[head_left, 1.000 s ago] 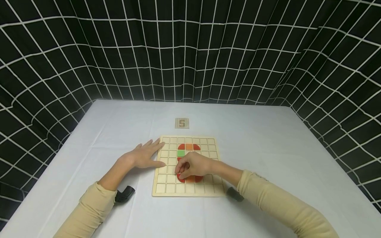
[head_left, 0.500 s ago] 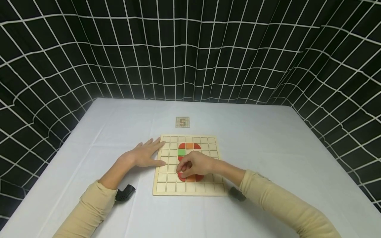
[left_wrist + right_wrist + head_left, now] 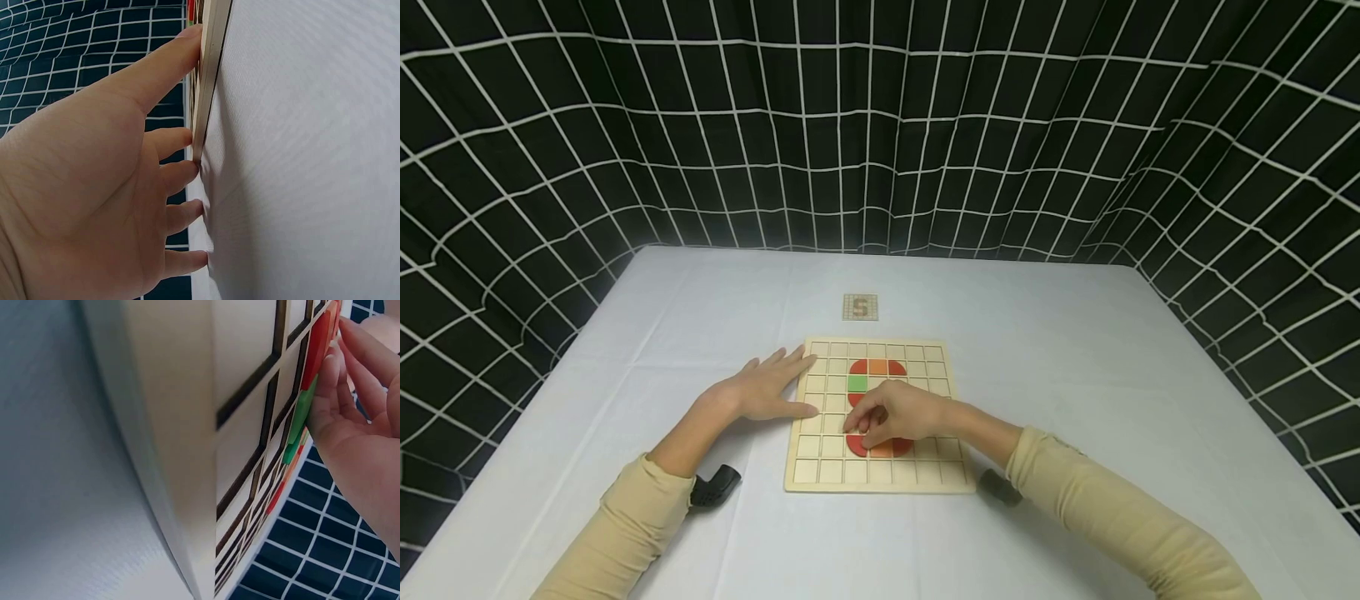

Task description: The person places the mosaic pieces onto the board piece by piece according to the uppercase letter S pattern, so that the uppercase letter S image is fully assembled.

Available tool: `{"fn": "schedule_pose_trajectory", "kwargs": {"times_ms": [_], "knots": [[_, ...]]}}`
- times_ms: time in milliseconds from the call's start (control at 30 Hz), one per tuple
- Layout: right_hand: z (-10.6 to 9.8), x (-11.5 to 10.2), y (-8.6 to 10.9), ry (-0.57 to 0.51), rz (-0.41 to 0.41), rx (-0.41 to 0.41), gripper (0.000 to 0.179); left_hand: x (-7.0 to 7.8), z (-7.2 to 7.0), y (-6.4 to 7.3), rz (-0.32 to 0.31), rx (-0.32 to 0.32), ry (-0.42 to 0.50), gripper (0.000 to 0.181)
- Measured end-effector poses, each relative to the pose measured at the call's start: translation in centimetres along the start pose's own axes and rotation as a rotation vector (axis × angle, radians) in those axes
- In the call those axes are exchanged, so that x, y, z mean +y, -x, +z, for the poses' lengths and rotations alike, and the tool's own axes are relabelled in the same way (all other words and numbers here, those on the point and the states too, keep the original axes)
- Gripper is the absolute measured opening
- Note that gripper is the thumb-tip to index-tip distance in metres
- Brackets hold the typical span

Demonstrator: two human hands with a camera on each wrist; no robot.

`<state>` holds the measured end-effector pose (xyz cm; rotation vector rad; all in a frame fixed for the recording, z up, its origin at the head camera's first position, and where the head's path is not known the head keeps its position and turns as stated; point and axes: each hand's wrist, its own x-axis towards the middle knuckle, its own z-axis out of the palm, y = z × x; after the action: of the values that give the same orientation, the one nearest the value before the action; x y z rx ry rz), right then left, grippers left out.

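A wooden grid board (image 3: 829, 473) lies on the white table, with red, orange and green tiles in its cells. My left hand (image 3: 758, 395) is spread flat at the board's left edge; in the left wrist view its thumb (image 3: 164, 65) touches the board's side. Over the board's middle, my right hand (image 3: 898, 412) has its thumb and index finger pinched at a rounded red tile (image 3: 854, 448) in the lower row. Beside that tile sit an orange tile (image 3: 881, 451) and another red one (image 3: 903, 447). The right hand hides the cells beneath it, though green tiles (image 3: 302, 412) show in the right wrist view.
Behind the board lies a small square card (image 3: 860, 307) bearing a gridded S figure. A black object (image 3: 716, 486) rests by the left forearm, and a dark one (image 3: 998, 487) by the right. A black curtain (image 3: 880, 150) with white grid lines surrounds the table.
The right thumb has slid slightly to the right, so more of the lower-left red tile shows. My left hand stays in place on the board's edge.
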<state>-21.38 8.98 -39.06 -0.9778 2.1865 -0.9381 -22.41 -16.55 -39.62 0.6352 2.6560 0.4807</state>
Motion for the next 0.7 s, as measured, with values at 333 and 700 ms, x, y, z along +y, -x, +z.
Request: {"fn": "schedule_pose_trajectory", "kwargs": {"times_ms": [333,700], "knots": [[-0.3,0.4,-0.1,-0.142,0.082,0.035,0.02,-0.1,0.2,0.1,-0.007,-0.005,0.006,0.088],[-2.3,0.7,-0.2,-0.8,0.071,0.134,0.054,-0.2,0.3,-0.1,0.017,0.013,0.005,0.087]]}}
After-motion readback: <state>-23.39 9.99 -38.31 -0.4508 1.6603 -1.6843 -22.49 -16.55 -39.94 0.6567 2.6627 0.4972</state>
